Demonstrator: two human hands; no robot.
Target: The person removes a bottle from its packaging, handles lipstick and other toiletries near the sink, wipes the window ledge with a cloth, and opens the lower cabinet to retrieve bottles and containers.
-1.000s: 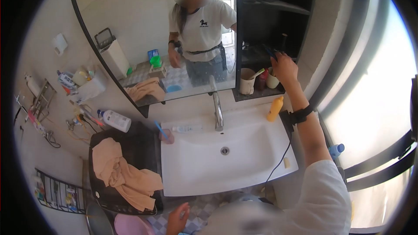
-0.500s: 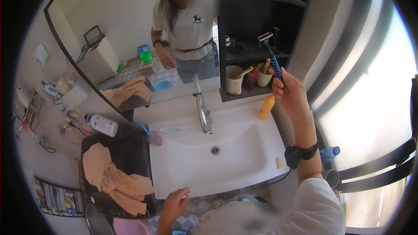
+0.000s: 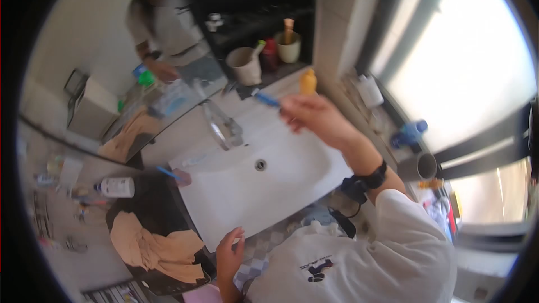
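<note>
My right hand is closed around the blue handle of a razor, above the back right part of the white sink. The razor points left toward the faucet, and motion blur hides its head. Just beyond my right hand stands a yellow bottle at the sink's back rim. My left hand hovers at the sink's front edge, fingers loosely stretched and holding nothing.
A peach towel and a white pump bottle are on the black counter at left. A pink cup stands on the sink's left rim. Cups line the shelf below the mirror. A blue bottle stands by the window.
My right hand has lowered the razor from in front of the shelf to above the sink, tipping it leftward. My view has turned to the right. My left hand stays near the front edge.
</note>
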